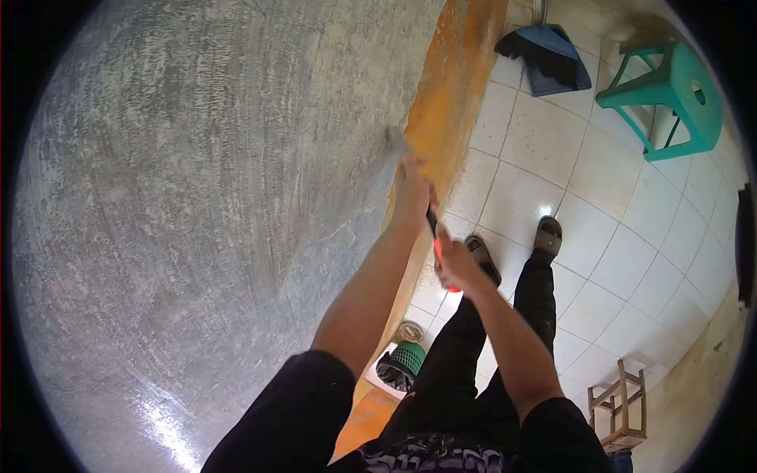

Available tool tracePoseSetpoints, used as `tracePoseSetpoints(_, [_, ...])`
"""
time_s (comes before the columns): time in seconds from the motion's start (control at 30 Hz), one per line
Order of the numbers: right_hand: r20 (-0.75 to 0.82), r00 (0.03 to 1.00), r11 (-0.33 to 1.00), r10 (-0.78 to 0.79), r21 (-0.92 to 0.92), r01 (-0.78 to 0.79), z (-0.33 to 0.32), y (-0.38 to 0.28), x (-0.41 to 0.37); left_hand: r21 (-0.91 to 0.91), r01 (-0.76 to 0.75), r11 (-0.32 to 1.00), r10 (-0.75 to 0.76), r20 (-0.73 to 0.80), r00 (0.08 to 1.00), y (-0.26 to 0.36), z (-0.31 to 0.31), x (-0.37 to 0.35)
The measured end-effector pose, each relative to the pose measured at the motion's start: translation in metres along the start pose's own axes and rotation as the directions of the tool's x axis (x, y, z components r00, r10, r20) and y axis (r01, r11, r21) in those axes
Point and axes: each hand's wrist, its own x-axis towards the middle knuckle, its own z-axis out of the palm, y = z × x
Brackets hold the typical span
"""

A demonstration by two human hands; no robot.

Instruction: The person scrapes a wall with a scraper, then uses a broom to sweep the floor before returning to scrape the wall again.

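A long tool (432,221) with a black and red handle slants across the middle of the view. My left hand (412,191) is closed around its upper part, near the wall. Lower down, my right hand (455,264) is wrapped round the red end of the handle. The tool's far end (399,142) is blurred and lies at or very near the wall, beside the border between the grey surface (236,197) and the orange band (441,102). Whether it touches the wall cannot be made out.
A broom with a dustpan (556,67) and a green plastic stool (670,94) stand at the upper right on the tiled floor (544,142). Near my feet are a green basket (408,356) and a round container (409,332). A wooden stool (623,406) is at lower right.
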Motion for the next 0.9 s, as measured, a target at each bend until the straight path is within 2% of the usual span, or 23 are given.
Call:
tracePoseSetpoints(0.03, [-0.022, 1.000, 0.999, 0.017, 0.049, -0.016, -0.005, -0.019, 0.006, 0.010, -0.052, 0.999, 0.052, 0.017, 0.998, 0.007, 0.012, 0.011])
tracePoseSetpoints(0.1, [0.031, 0.996, 0.997, -0.080, 0.020, 0.079, -0.022, -0.016, 0.011, 0.000, -0.084, 0.996, 0.084, -0.020, 0.996, -0.006, 0.012, 0.006])
tracePoseSetpoints(0.13, [0.031, 0.993, 0.987, -0.115, -0.107, 0.118, -0.024, 0.000, 0.017, -0.005, -0.101, 0.995, 0.101, -0.033, 0.994, -0.013, 0.012, 0.001])
tracePoseSetpoints(0.17, [0.035, 0.989, 0.963, -0.144, -0.226, 0.148, -0.023, 0.026, 0.015, -0.018, -0.049, 0.999, 0.048, -0.052, 0.997, -0.027, 0.001, -0.011])
tracePoseSetpoints(0.2, [0.070, 0.997, 0.978, -0.029, -0.203, 0.042, -0.019, 0.040, 0.004, -0.029, 0.001, 1.000, -0.003, -0.071, 0.997, -0.044, -0.018, -0.028])
tracePoseSetpoints(0.23, [0.073, 0.997, 0.965, -0.024, -0.259, 0.042, -0.014, 0.056, 0.002, -0.041, 0.044, 0.998, -0.047, -0.088, 0.995, -0.049, -0.031, -0.039])
tracePoseSetpoints(0.27, [0.087, 0.996, 0.977, -0.005, -0.210, 0.023, -0.012, 0.055, 0.001, -0.073, 0.096, 0.993, -0.102, -0.086, 0.991, -0.041, -0.034, -0.045])
tracePoseSetpoints(0.3, [0.103, 0.995, 0.987, 0.016, -0.160, 0.000, -0.009, 0.054, 0.000, -0.055, 0.056, 0.997, -0.060, -0.057, 0.997, -0.031, -0.026, -0.038])
tracePoseSetpoints(0.4, [-0.048, 0.995, 0.994, -0.086, -0.070, 0.083, -0.012, -0.014, 0.004, -0.047, -0.029, 0.998, 0.030, 0.010, 1.000, -0.005, 0.008, 0.003])
tracePoseSetpoints(0.43, [0.094, 0.995, 0.998, -0.027, 0.063, 0.021, -0.025, -0.021, 0.019, -0.070, -0.039, 0.997, 0.040, 0.020, 0.999, 0.000, 0.017, 0.011])
tracePoseSetpoints(0.5, [-0.004, 0.997, 0.992, -0.083, -0.091, 0.083, -0.027, -0.008, 0.014, -0.070, -0.053, 0.996, 0.052, -0.013, 0.999, -0.003, 0.017, 0.008])
tracePoseSetpoints(0.57, [0.031, 0.999, 0.991, 0.018, -0.136, -0.013, -0.017, 0.029, 0.003, 0.000, -0.039, 0.999, 0.039, -0.097, 0.995, -0.036, -0.010, -0.021])
tracePoseSetpoints(0.6, [0.081, 0.996, 0.984, -0.035, -0.169, 0.049, -0.012, 0.050, 0.000, -0.025, 0.005, 1.000, -0.007, -0.088, 0.996, -0.038, -0.018, -0.027])
tracePoseSetpoints(0.63, [0.133, 0.991, 0.991, 0.019, -0.135, -0.001, -0.008, 0.051, -0.003, -0.049, 0.047, 0.998, -0.051, -0.077, 0.996, -0.038, -0.027, -0.031])
tracePoseSetpoints(0.67, [0.093, 0.995, 0.995, 0.020, -0.102, -0.010, -0.007, 0.048, 0.003, -0.069, 0.092, 0.993, -0.097, -0.067, 0.993, -0.040, -0.033, -0.031])
tracePoseSetpoints(0.73, [-0.007, 1.000, 0.999, 0.028, -0.014, -0.029, -0.002, 0.000, -0.005, -0.021, 0.014, 1.000, -0.013, 0.082, 0.997, -0.015, -0.010, 0.000])
tracePoseSetpoints(0.77, [-0.038, 0.999, 1.000, 0.030, 0.004, -0.030, -0.009, -0.021, 0.007, -0.055, 0.008, 0.998, -0.002, 0.107, 0.994, 0.006, 0.011, 0.020])
tracePoseSetpoints(0.83, [0.023, 0.999, 0.997, -0.031, 0.066, 0.029, -0.034, -0.062, 0.021, -0.093, -0.041, 0.995, 0.051, 0.107, 0.993, 0.023, 0.035, 0.037])
tracePoseSetpoints(0.9, [0.108, 0.994, 0.987, 0.034, 0.156, -0.050, -0.045, -0.054, 0.026, -0.095, -0.130, 0.987, 0.136, 0.061, 0.989, 0.023, 0.045, 0.036])
